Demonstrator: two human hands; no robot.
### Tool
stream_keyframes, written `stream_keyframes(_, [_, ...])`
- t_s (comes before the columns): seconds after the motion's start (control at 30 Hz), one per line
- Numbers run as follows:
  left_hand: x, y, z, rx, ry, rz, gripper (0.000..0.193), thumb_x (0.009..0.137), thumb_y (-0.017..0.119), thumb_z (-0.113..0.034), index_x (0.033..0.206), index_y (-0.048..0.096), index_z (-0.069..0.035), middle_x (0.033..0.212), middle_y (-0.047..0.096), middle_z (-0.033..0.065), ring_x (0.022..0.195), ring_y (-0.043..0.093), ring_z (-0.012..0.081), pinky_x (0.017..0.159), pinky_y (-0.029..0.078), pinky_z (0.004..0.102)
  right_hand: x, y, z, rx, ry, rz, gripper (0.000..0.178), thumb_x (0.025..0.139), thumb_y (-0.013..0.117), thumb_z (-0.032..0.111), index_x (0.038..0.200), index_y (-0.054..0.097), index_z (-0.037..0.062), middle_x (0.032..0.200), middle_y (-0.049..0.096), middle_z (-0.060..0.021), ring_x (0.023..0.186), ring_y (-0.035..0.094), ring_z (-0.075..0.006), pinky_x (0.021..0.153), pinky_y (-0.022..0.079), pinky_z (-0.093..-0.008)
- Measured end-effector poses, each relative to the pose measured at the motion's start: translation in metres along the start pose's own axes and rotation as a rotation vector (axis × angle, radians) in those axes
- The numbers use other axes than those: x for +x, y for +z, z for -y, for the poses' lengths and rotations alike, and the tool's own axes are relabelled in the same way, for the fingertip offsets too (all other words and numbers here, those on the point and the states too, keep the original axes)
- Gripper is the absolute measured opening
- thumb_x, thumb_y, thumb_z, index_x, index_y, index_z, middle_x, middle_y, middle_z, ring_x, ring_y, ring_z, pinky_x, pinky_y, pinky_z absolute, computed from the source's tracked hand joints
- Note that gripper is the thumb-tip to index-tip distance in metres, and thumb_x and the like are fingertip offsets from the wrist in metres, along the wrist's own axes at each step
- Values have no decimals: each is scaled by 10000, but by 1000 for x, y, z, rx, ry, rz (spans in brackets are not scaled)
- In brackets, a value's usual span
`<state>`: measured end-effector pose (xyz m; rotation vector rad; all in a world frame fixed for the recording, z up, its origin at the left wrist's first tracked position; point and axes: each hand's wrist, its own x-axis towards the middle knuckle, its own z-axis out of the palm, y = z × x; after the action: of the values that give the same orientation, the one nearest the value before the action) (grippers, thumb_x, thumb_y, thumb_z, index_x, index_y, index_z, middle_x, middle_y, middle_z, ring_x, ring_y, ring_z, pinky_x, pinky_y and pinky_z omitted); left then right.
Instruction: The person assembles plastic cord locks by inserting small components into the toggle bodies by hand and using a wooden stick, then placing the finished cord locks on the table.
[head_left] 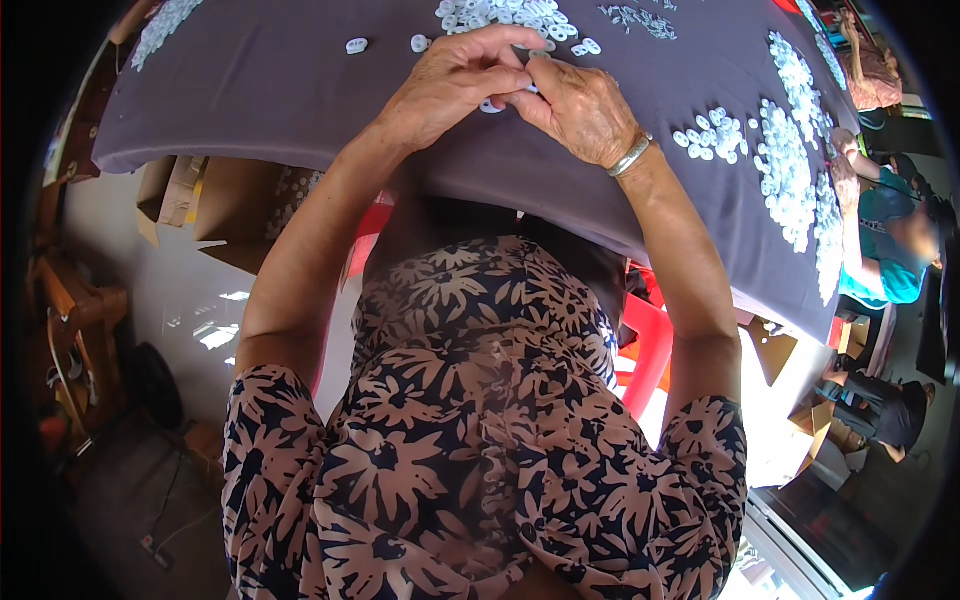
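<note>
My left hand (pixel 452 82) and my right hand (pixel 588 108) meet over the dark tablecloth, fingers closed and fingertips touching. Between them is a small white plastic piece (pixel 532 88), mostly covered by the fingers. Another white oval piece (pixel 490 106) shows just under the left fingertips, and I cannot tell whether it is held or lying on the cloth. Beyond my fingers is a pile of white oval pieces with holes (pixel 500 14). A few lie loose near it, among them one oval piece (pixel 356 46) to the left. My right wrist wears a silver bracelet (pixel 630 155).
Small greyish parts (pixel 640 20) lie at the far right of the pile. More white pieces (pixel 785 165) spread along the table's right side, where a person in teal (pixel 890 240) works. An open cardboard box (pixel 235 205) stands below the table's left edge, near a red chair (pixel 648 350).
</note>
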<state>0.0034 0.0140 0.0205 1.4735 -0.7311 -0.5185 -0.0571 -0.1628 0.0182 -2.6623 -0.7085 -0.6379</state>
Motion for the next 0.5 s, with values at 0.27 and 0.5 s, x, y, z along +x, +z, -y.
stream_keyframes(0.27, [1, -2, 2, -149, -5, 87, 267, 866, 554, -133, 1120, 635, -110, 803, 618, -5, 732, 554, 85, 670, 449, 250, -6, 5, 2, 28, -23, -25, 277, 850, 630, 260, 775, 482, 38, 619, 574, -141, 626, 609, -322, 539, 492, -390])
stream_keyframes(0.5, [7, -13, -23, -131, -37, 141, 436, 822, 569, 4, 1252, 500, -3, 763, 535, -10, 673, 524, 90, 640, 444, 231, 5, 7, 4, 13, -77, -138, 259, 874, 607, 244, 754, 496, 43, 593, 561, -116, 574, 591, -292, 516, 473, -369])
